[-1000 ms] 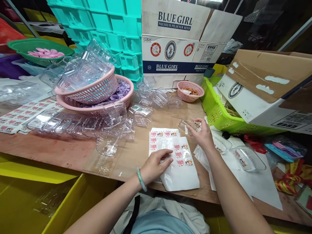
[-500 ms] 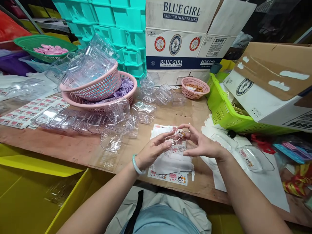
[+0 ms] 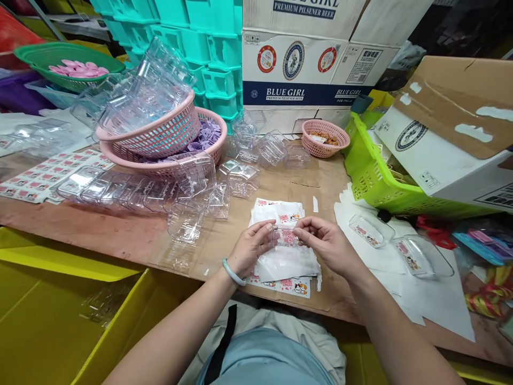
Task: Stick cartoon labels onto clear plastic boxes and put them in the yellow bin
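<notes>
My left hand (image 3: 253, 247) is closed on the left edge of a small clear plastic case (image 3: 285, 237), thumb and fingers pinching it. At its right side, my right hand (image 3: 324, 241) closes thumb and fingertips on the edge. Pink print shows at the case; I cannot tell whether it is on the plastic or seen through it. Below lies a pile of sticker sheets (image 3: 286, 263) with pink lettering and cartoon cats, partly covered by white backing paper. To the right, a clear case with a label (image 3: 368, 231) and another labelled case (image 3: 412, 256) rest on white paper.
Clear plastic cases (image 3: 132, 193) line the table's left side, beside pink baskets (image 3: 160, 167). A small pink basket (image 3: 325, 140) holds brown pieces. A lime-green crate (image 3: 371, 166) and cardboard boxes (image 3: 294, 93) stand behind. A yellow bin (image 3: 60, 315) is at lower left.
My right-hand fingers, spread before, have come down and closed at the case's edge. My left hand has shifted slightly, its fingers now curled tighter. The view has moved a little.
</notes>
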A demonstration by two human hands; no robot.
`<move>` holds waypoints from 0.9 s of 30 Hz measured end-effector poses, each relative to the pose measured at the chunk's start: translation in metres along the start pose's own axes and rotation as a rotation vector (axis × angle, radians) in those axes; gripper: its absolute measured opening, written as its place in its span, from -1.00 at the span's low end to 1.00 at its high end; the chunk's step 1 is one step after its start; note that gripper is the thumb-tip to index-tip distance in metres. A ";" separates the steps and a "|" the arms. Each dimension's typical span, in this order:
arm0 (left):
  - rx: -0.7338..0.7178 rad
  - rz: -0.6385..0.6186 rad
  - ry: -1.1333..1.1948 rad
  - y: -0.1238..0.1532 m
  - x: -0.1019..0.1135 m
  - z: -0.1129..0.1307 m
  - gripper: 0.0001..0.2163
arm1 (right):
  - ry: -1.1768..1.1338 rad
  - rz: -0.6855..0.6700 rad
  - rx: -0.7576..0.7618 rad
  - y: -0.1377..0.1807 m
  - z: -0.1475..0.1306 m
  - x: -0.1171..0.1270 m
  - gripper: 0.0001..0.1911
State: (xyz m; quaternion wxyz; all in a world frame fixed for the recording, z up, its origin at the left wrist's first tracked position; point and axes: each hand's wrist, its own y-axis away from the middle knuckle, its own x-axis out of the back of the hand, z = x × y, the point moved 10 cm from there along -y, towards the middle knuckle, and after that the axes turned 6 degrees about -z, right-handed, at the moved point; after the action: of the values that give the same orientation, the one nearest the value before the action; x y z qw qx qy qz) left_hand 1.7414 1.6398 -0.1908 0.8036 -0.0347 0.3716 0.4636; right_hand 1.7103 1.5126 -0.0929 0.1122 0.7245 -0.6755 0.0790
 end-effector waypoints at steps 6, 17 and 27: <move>-0.021 -0.002 -0.001 0.000 0.000 -0.002 -0.65 | 0.096 -0.023 -0.052 -0.006 0.003 -0.004 -0.71; -0.021 0.000 0.004 -0.001 0.002 -0.003 -0.62 | 0.147 -0.023 -0.080 -0.008 0.007 -0.010 -0.70; -0.058 -0.034 -0.095 0.002 -0.004 0.001 -0.55 | 0.551 0.107 0.019 0.000 -0.008 -0.015 -0.81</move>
State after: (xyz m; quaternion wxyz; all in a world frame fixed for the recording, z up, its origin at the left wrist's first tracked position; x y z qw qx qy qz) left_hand 1.7390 1.6386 -0.1874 0.8266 -0.0424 0.3189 0.4617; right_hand 1.7099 1.5288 -0.0890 0.2805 0.6400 -0.6560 0.2854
